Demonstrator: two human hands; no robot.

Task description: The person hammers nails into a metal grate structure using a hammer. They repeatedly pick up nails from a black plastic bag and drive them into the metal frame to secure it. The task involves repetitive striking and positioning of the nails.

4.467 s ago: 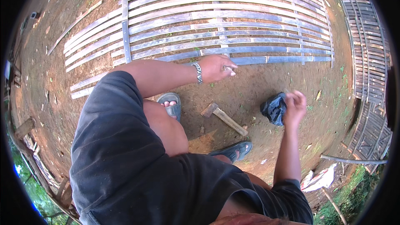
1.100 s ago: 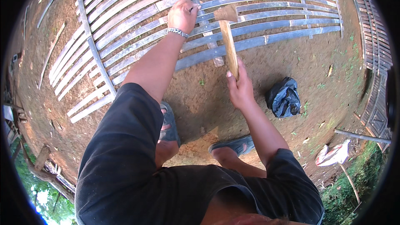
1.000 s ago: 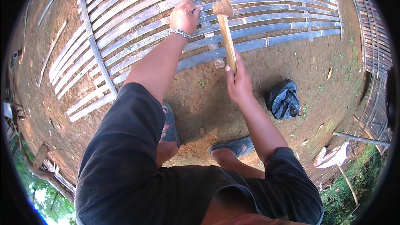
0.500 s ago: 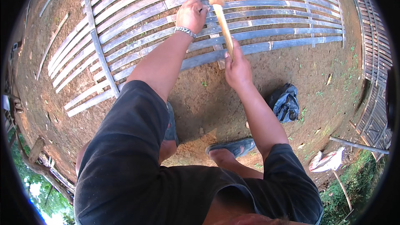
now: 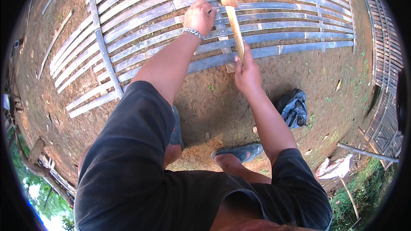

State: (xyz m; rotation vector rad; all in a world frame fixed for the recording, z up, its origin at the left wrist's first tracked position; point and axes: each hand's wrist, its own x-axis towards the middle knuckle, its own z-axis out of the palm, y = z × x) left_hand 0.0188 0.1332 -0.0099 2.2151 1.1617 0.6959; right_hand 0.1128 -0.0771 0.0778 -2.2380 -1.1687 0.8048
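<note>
A panel of split bamboo slats (image 5: pixel 274 26) stretches before me, its long strips joined by crosspieces. My right hand (image 5: pixel 248 75) is wrapped round the lower handle of a wooden mallet (image 5: pixel 236 30) with a blocky, pale brown head. The mallet head is raised at the far end, just right of my left hand (image 5: pixel 200 17). That hand, with a chain bracelet (image 5: pixel 193 33) at the wrist, is closed over the slats near a crosspiece. Its fingertips pinch together; what they hold is too small to make out.
A black plastic bag (image 5: pixel 294 108) lies on the soil right of my right forearm. Another slatted bamboo panel (image 5: pixel 387 51) stands at the far right. A white sack (image 5: pixel 334 167) and a pole (image 5: pixel 367 152) lie lower right. Loose strips (image 5: pixel 55 45) lie at left.
The mallet and my right hand are slightly lower and further right in the picture. The whole view has shifted a little; my left hand keeps its pinch at the same crosspiece.
</note>
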